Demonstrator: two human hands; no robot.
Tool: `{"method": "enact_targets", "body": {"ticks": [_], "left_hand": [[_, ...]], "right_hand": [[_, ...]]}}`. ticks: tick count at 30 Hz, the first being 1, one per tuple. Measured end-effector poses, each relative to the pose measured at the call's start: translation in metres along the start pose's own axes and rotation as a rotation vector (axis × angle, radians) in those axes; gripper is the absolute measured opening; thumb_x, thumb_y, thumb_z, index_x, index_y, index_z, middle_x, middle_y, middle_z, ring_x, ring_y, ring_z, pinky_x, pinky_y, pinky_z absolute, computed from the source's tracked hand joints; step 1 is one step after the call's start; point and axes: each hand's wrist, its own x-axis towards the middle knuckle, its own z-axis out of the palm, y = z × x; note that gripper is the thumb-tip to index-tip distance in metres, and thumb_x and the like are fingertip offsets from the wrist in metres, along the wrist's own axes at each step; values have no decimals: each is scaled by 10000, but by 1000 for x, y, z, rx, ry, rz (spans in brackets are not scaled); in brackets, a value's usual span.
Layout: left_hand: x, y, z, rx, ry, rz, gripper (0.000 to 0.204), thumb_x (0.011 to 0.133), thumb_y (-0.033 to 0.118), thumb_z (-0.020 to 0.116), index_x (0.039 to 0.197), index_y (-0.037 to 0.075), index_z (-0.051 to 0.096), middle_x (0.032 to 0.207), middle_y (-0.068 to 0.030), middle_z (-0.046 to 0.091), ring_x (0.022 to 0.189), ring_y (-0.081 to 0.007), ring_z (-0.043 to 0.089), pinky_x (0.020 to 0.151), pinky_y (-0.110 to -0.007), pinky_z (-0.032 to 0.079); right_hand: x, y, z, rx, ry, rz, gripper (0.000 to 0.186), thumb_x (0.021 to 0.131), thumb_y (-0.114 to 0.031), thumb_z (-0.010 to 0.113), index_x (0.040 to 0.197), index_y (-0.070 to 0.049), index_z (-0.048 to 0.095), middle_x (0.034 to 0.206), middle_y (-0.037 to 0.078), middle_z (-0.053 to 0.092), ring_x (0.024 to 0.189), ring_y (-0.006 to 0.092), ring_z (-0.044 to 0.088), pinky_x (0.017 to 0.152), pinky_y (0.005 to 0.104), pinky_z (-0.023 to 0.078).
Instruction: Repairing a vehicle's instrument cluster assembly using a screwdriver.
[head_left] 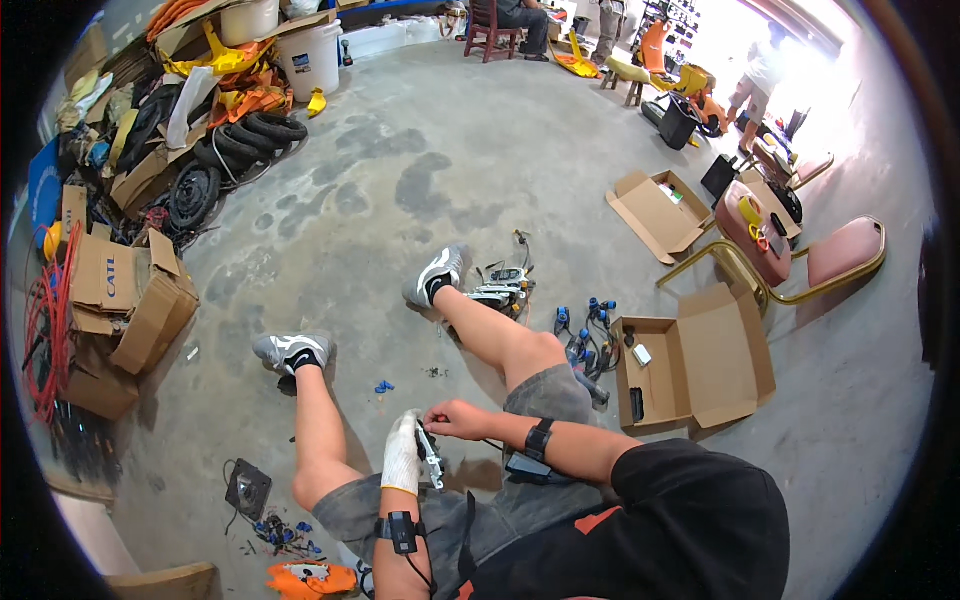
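In the head view, the gloved left hand (pixel 402 452) grips a silver-and-black part (pixel 433 464); the fingers of the bare right hand (pixel 456 419) curl at its upper end, their hold unclear. Concrete floor (pixel 345 255) surrounds the part, with an open cardboard box (pixel 722 350) rightward and tyres (pixel 278 126) well beyond, leftward.

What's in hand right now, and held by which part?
A silver-and-black part, held near its upper end by the gloved left hand. The right hand is at that end too; whether it grips can't be told.
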Motion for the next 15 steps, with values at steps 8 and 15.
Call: {"method": "enact_targets", "body": {"ticks": [8,15], "left_hand": [[-7,9,5,106,21,-11,368,978,387,440,1037,68,614,696,-70,572,512,-187,548,461,-343,461],[-4,4,-2,166,27,55,367,982,387,439,1035,68,613,718,-63,573,535,-173,543,478,-327,454]], "right_hand": [[4,-10,3,18,7,-55,220,894,-221,652,985,-21,668,835,122,681,727,230,617,706,362,502],[1,-14,3,149,-13,54,209,889,-227,673,942,-26,687,756,95,673,679,202,609,672,348,500]]}}
